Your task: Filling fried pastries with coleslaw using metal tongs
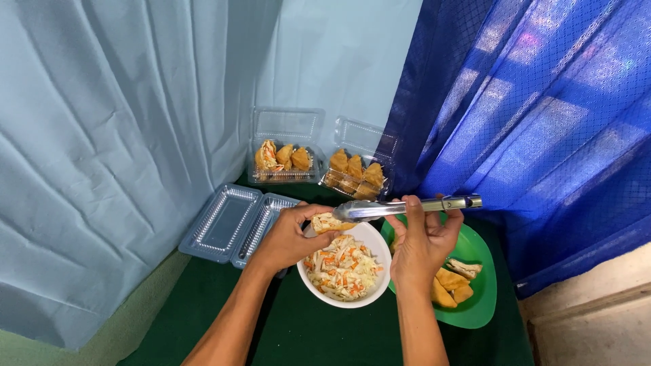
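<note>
Head view, looking down on a dark green cloth-covered counter [325,332] set into a corner hung with pale blue and deep blue curtains. Left hand [288,237] holds a golden-brown fried tofu piece [329,223], split and showing pale filling, fingers pinching it from the left and underneath; piece sits just above the near-left rim of a round white bowl [377,245] of shredded white vegetable with orange carrot bits. Right hand [424,244] grips shiny metal tongs [407,207], fingers wrapped around the middle of the handle with thumb on top. Tongs' long axis runs almost level across the view, handle end to the right, tip pointing left and meeting the top of the tofu piece; whether the tip is closed on filling cannot be told. Right of the bowl: bright green plastic plate [483,271] with several more fried tofu pieces, partly hidden by the right wrist. Left of the bowl: empty clear plastic clamshell box [230,227], lying open. At the back, against the curtains: two open clear clamshell boxes [285,163] [354,173], each holding filled tofu pieces.
</note>
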